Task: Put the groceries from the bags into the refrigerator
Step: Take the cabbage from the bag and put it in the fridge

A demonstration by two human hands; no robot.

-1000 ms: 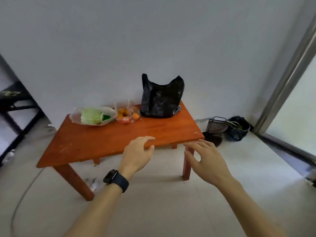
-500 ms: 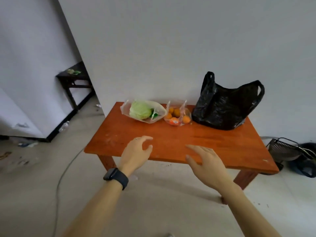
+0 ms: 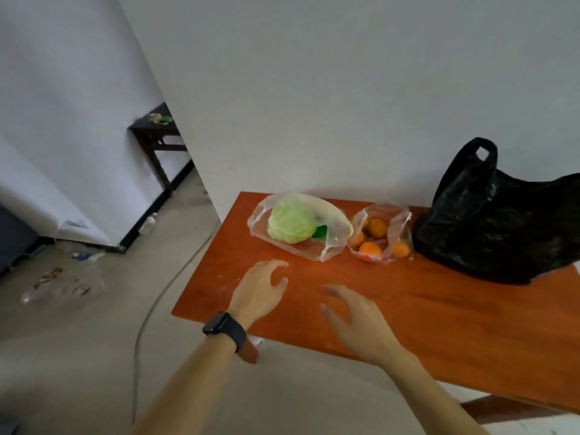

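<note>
Three bags stand along the far side of a low orange wooden table (image 3: 439, 315). A clear bag with a green cabbage (image 3: 292, 229) lies at the left. Beside it sits a small clear bag of oranges (image 3: 378, 235), and at the right a black plastic bag (image 3: 499, 227) stands upright, its contents hidden. My left hand (image 3: 262, 288), with a black watch on the wrist, hovers over the table just in front of the cabbage bag, fingers apart and empty. My right hand (image 3: 357, 318), blurred, hangs over the table's middle, also empty. The white refrigerator (image 3: 47, 136) stands at the far left.
A dark side table (image 3: 157, 133) with small items stands in the corner behind the wall edge. A cable (image 3: 147, 312) runs across the floor left of the table. Litter and a plastic bottle (image 3: 148, 222) lie on the floor near the refrigerator's base.
The view has swung left and closer to the table. Both hands have moved forward over the tabletop, the left nearing the cabbage bag. The refrigerator has come into view.
</note>
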